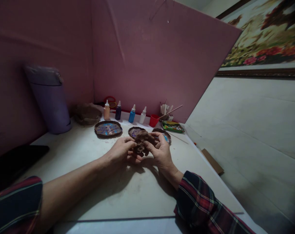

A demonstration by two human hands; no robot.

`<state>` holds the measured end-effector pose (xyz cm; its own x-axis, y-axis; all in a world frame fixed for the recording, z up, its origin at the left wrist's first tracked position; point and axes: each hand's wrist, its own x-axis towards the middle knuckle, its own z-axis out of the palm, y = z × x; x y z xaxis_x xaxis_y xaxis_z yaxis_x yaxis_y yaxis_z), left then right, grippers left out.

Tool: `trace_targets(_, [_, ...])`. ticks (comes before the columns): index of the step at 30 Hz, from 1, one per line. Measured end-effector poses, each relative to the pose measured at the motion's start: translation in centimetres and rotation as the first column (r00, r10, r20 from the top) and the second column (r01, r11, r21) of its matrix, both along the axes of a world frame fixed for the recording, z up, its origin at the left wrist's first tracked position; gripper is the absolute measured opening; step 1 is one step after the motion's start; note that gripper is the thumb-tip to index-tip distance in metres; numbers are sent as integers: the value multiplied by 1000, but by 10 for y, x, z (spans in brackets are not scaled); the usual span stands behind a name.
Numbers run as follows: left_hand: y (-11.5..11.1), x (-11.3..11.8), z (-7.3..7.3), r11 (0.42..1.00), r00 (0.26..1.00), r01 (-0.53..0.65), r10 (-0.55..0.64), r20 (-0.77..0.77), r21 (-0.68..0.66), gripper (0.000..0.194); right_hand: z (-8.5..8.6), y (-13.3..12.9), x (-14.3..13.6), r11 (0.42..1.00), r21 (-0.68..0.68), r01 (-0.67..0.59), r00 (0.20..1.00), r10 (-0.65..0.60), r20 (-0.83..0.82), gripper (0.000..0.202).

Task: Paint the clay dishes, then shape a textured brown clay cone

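Between my two hands, a little above the white board, is an irregular lump of brown clay. My left hand grips its left side, thumb on top and fingers curled underneath. On the other side my right hand pinches the lump with thumb and fingers. Just behind it lie two small clay dishes: one with a speckled, purplish inside, partly covered by the lump, and one with blue and white inside, partly covered by my right hand. A larger flat clay dish streaked blue sits to the left.
Squeeze bottles, orange, dark, blue and white, line the back. Nearby are a red cup, a green packet, red-handled scissors, bagged clay and a purple tumbler. Pink panels stand behind.
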<state>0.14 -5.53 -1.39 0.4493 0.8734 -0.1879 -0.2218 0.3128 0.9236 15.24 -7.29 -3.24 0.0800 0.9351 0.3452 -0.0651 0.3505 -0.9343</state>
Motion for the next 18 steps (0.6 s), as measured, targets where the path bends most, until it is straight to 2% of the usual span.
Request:
trace_targets(5, [3, -2, -1, 999, 997, 42, -42, 72, -2, 4, -1, 2, 2, 1000, 4, 11, 1000, -11, -20, 36])
trace_targets(10, [6, -3, -2, 995, 991, 96, -94, 95, -16, 22, -1, 3, 3, 1000, 12, 24, 999, -23, -34, 37])
trace_targets(15, [3, -2, -3, 999, 997, 47, -48, 58, 21, 10, -2, 3, 2, 1000, 13, 10, 1000, -9, -25, 37])
trace_targets(18, [3, -1, -5, 999, 1000, 24, -25, 16, 25, 13, -2, 3, 2, 1000, 20, 1, 1000, 0, -15, 38])
